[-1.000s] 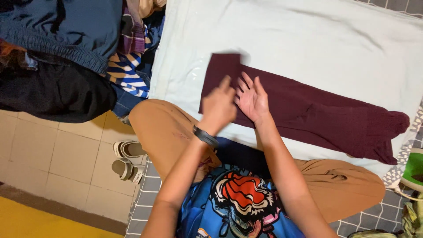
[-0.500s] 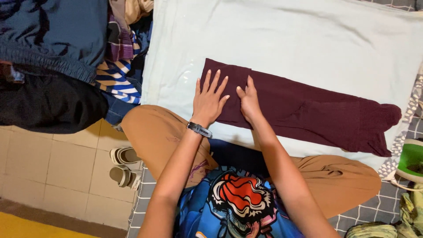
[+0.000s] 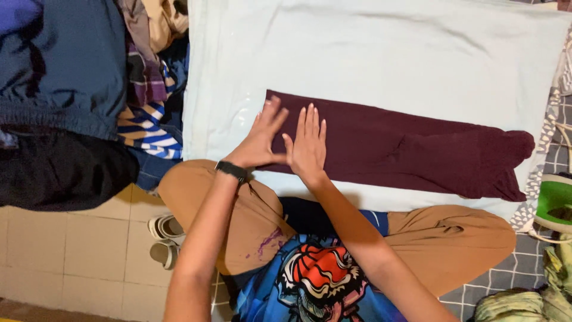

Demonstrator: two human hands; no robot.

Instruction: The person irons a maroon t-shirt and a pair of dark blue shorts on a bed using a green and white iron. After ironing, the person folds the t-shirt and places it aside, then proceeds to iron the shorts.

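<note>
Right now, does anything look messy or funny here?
Yes. The far end of the maroon garment is bunched and wrinkled, while the end under both hands, left hand and right hand, lies flat. A purple stain marks the tan trousers. Clothes lie heaped beside the pale blue cloth.

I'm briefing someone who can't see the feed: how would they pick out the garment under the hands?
Find the big pale blue sheet spread in front of the seated person. On it lies a long dark maroon garment, folded into a flat strip, with the left hand and right hand pressed on its left end. It is the only cloth on the sheet; the pile of clothes lies off its left edge.
</note>
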